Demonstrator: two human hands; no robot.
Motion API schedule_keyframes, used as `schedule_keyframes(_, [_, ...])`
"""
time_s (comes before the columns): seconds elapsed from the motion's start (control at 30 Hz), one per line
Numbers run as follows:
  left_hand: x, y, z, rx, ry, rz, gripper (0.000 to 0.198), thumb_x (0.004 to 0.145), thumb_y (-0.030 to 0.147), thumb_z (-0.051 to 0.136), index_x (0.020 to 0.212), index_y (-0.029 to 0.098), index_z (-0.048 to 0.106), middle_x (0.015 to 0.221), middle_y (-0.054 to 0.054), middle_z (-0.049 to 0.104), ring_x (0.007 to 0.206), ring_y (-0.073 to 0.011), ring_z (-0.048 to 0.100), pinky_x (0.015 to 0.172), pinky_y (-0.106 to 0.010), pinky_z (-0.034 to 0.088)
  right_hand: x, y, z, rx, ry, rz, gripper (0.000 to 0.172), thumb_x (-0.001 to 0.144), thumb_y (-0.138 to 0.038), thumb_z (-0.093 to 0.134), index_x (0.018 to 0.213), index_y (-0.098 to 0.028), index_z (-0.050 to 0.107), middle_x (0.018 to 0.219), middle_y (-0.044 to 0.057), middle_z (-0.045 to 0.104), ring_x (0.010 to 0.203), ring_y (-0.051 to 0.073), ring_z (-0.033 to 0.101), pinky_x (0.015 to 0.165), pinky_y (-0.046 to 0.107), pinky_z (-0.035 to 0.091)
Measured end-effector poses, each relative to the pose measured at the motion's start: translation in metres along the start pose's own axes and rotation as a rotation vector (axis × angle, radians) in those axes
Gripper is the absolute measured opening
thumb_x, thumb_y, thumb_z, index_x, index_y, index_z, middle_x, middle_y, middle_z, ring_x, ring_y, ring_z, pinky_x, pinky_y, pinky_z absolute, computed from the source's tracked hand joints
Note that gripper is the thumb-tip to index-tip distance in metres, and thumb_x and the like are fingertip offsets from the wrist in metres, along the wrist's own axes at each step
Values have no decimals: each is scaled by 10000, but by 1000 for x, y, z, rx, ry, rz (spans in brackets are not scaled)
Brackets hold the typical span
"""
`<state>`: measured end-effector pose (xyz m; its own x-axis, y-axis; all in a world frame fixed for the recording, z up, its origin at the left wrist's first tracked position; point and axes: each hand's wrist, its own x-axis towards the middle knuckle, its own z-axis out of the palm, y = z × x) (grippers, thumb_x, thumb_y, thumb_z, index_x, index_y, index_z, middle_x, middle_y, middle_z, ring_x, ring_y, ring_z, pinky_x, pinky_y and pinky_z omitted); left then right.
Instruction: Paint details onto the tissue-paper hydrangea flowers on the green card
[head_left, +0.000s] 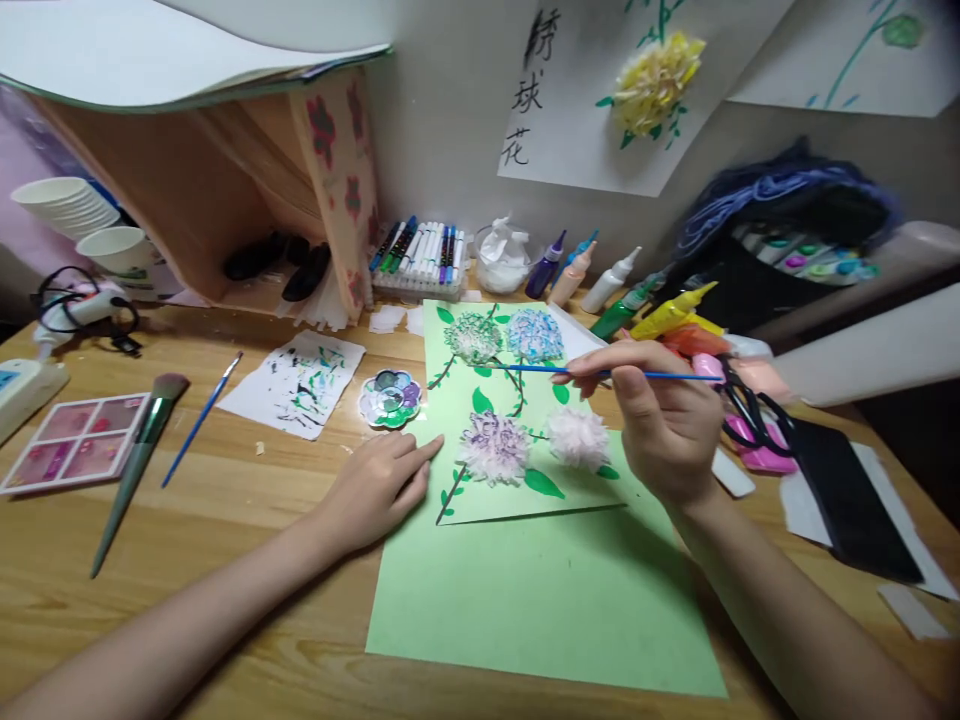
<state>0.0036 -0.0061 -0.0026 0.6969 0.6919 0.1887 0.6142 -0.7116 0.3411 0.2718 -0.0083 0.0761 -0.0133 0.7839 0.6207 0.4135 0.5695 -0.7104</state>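
My right hand point(664, 420) pinches a thin blue paintbrush point(536, 370), held almost level. Its tip is at the lower edge of the green-speckled paper flower point(472, 338). My left hand point(390, 485) lies on the table, index finger stretched to the left edge of the light green artwork sheet point(562, 500). On that sheet are a blue-speckled flower point(535, 335), a purple-tinged flower point(495, 447) and a pale pink flower point(577, 438), with painted green leaves and dark stems. Beneath it extends a larger green sheet point(525, 600). A flower-shaped paint palette point(390, 398) stands near my left hand.
Left are a paint-smeared paper point(300, 385), another blue brush point(202, 420), a large makeup brush point(139, 475) and a pink palette point(75, 440). Markers point(420, 255), a tissue-filled bowl point(502, 262) and paint bottles point(574, 275) line the back. Scissors point(757, 410) and a black phone-like object point(855, 500) lie right.
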Motion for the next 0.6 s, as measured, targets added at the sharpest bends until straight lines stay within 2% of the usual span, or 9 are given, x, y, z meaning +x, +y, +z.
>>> schedule_keyframes(0.1, [1,-2,0,-2,-4,9,374,952,205,367,1255,131,571,765,-51,575,736,-178,533,678,-310,430,-14,7,-28,-18,68,94,187,923,-281,505,846,-231,669,730,23,660,645,155,591,567,295,465])
schedule_keyframes(0.2, [1,-3,0,-3,3,22,376,954,199,372,1273,121,554,767,-48,570,732,-172,526,679,-305,424,-30,17,-42,-42,107,197,196,932,-267,487,847,-220,657,736,20,654,650,147,591,584,287,472])
schedule_keyframes(0.4, [3,-2,-2,-28,-3,35,374,950,181,395,1288,109,537,783,-46,574,736,-158,522,700,-291,421,-45,36,-38,-1,23,381,214,942,-321,465,861,-228,640,822,25,670,770,157,636,694,284,505])
schedule_keyframes(0.6, [2,-3,-3,-46,-9,53,394,939,153,415,1321,110,500,789,-41,567,734,-155,510,712,-288,412,-45,40,-32,5,-26,479,214,946,-329,459,864,-230,630,815,23,668,761,148,637,661,259,513])
